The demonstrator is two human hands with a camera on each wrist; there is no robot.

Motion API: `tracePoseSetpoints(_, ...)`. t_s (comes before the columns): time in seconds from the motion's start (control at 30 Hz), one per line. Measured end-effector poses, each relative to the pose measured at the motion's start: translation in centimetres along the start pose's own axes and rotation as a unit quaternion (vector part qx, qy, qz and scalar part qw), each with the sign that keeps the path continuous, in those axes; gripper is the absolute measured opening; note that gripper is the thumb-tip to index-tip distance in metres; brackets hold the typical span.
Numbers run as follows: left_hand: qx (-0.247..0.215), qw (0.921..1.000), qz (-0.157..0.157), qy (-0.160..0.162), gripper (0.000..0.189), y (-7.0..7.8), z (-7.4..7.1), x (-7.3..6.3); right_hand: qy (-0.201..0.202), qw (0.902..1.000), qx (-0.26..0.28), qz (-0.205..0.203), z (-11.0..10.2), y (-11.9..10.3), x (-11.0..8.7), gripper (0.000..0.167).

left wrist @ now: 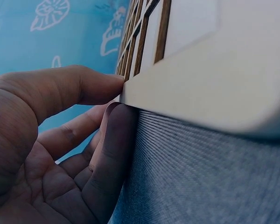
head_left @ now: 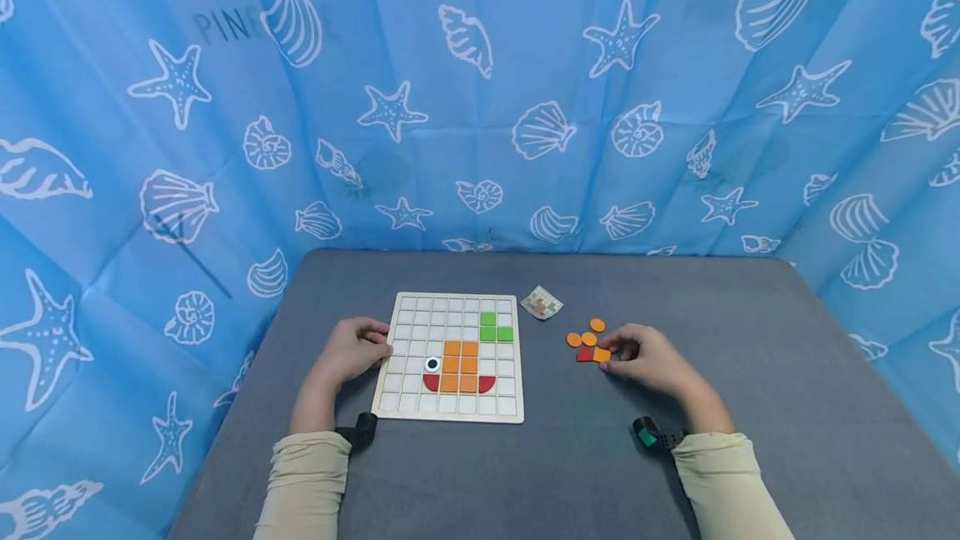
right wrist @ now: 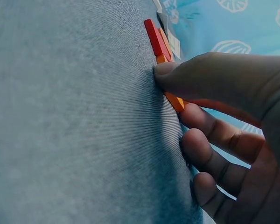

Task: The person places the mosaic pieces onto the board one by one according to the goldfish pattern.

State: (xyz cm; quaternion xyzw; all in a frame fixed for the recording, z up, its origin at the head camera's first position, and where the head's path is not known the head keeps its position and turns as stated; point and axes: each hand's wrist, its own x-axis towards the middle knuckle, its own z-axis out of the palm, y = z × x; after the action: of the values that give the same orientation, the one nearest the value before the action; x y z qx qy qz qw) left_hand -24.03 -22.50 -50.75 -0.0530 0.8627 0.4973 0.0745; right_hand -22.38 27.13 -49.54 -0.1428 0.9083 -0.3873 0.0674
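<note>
Lower left of frame: left hand [head_left: 349, 353] pinches board [head_left: 412, 403] edge. Lower right: right hand [head_left: 651, 358] pinches orange square [head_left: 602, 354]; dragging it could nudge red piece [head_left: 584, 354].

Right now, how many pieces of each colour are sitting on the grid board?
Orange squares: 6
Green squares: 3
Red rounded pieces: 2
Eye piece, black and white: 1
Total on the grid board: 12
</note>
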Motion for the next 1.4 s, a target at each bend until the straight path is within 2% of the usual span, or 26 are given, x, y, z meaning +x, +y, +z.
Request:
tracePoseSetpoints(0.8,-0.002,1.0,-0.005,0.0,0.036,0.0,0.1,0.0,-0.008,1.0,-0.001,0.002,-0.4,-0.1,-0.2,0.025)
tracePoseSetpoints(1.03,-0.001,1.0,-0.003,0.001,0.035,0.1,0.1,0.0,0.006,0.9999,-0.009,0.007,-0.7,-0.1,-0.1,0.025)
tracePoseSetpoints(1.23,0.003,1.0,-0.002,0.003,0.034,0.0,0.2,0.1,0.026,0.999,0.011,-0.034,-0.2,-1.2,0.3,0.024)
tracePoseSetpoints(1.4,0.003,1.0,-0.005,0.004,0.034,0.1,0.1,-0.1,0.033,0.9969,0.028,-0.066,1.0,-2.8,1.7,0.024)
